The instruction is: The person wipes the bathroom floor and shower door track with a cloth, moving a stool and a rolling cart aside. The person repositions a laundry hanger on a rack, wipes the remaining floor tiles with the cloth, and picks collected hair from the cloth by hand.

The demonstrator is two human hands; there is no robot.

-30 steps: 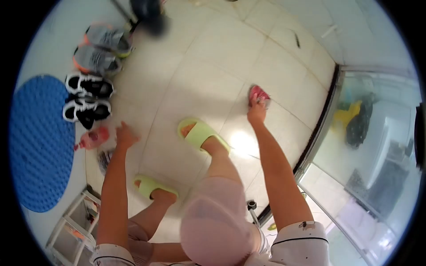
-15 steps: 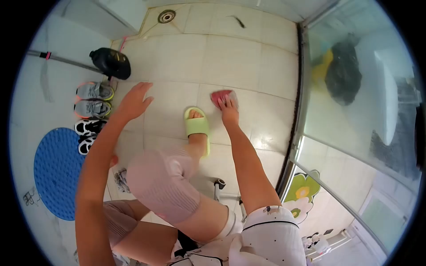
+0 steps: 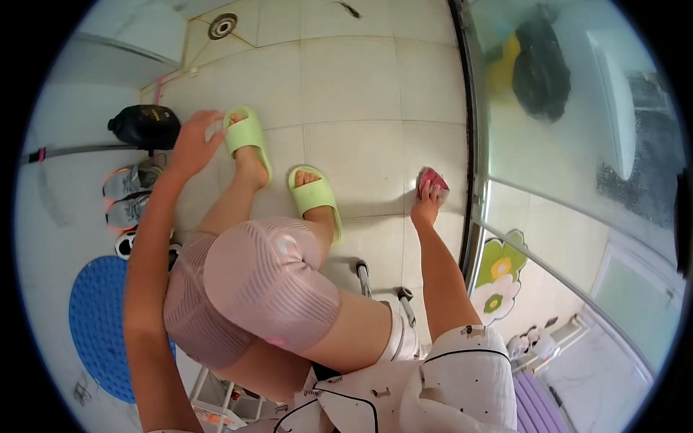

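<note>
My right hand (image 3: 427, 205) presses a red and grey cloth (image 3: 432, 182) onto the tiled floor (image 3: 354, 166), close to the dark door track on the right. My left hand (image 3: 195, 144) is at the upper left with its fingers spread, holding nothing. It is beside a green slipper (image 3: 247, 136) on one foot, and a black bottle (image 3: 146, 127) lies just left of it. The other green slipper (image 3: 313, 195) is on the other foot, between my two hands.
Shoes (image 3: 128, 193) stand along the left wall, above a blue oval mat (image 3: 101, 325). A glass door (image 3: 556, 180) with a metal frame borders the floor at the right. Chair casters (image 3: 362, 271) stand near my legs. A round drain (image 3: 222, 27) lies at the top.
My right hand has moved right with the cloth, towards the door track. My left hand has shifted left in view, and the left foot has come forward beside it.
</note>
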